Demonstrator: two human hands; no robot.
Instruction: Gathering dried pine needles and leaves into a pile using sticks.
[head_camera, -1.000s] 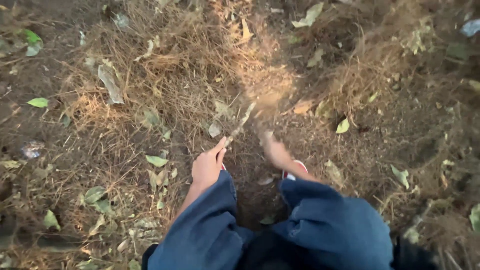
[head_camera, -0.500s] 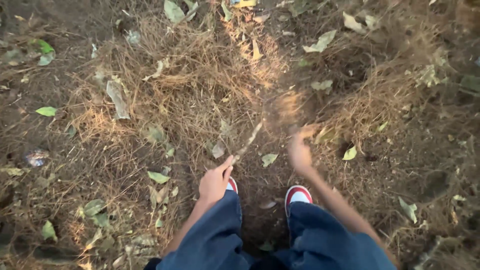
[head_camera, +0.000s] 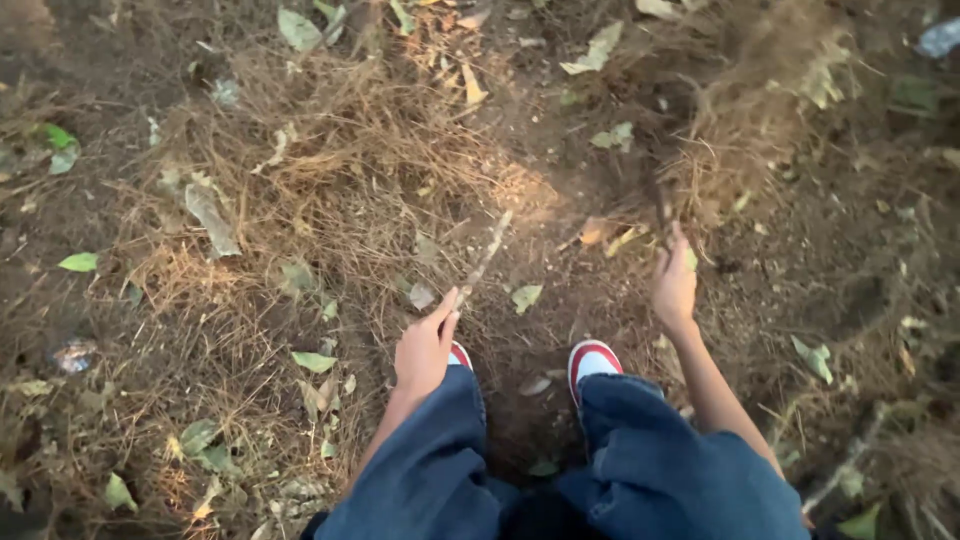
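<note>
Stick (head_camera: 484, 262) in the left hand (head_camera: 424, 347): thin, pale, slanting up and to the right from the fingertips out over the dry grass (head_camera: 340, 170). The left fingers are closed on its near end, thumb and forefinger pinching it just above the left shoe (head_camera: 459, 354). The far tip of the stick lies on or just over the bare soil (head_camera: 560, 300) at the edge of the grass; which one cannot be told from here.

The right hand (head_camera: 674, 285) is out to the right, well apart from the stick, fingers spread and raised at a clump of dry grass (head_camera: 730, 140). A few dark stalks seem to stand between its fingers, though blur makes it unclear whether it grips them.

Both knees in blue trousers (head_camera: 640, 470) fill the bottom of the view. The right shoe (head_camera: 593, 360), red and white, sits on dark soil between the hands. A green leaf (head_camera: 525, 296) lies just right of the stick, and more leaves are scattered over the grass to the left.
</note>
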